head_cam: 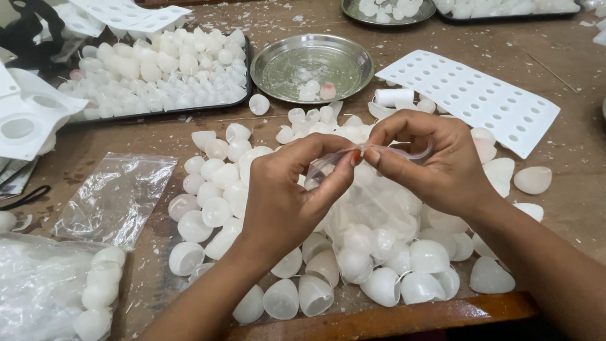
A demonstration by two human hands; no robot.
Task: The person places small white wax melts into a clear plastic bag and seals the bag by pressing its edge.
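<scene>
While both hands are working above the heap of white shells (353, 252) on the surface (568, 82), the left hand (287, 202) and right hand (435, 161) are pinching a clear plastic bag (372, 208) at its mouth. Its top edge is running left to right between the fingers, and its body is hanging just below, equally near both.

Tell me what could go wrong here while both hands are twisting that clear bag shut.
The clear bag, pinched between the left hand and right hand, looks thin and full, so it might split. The loose white shells near the table edge could be knocked off by a forearm.
</scene>
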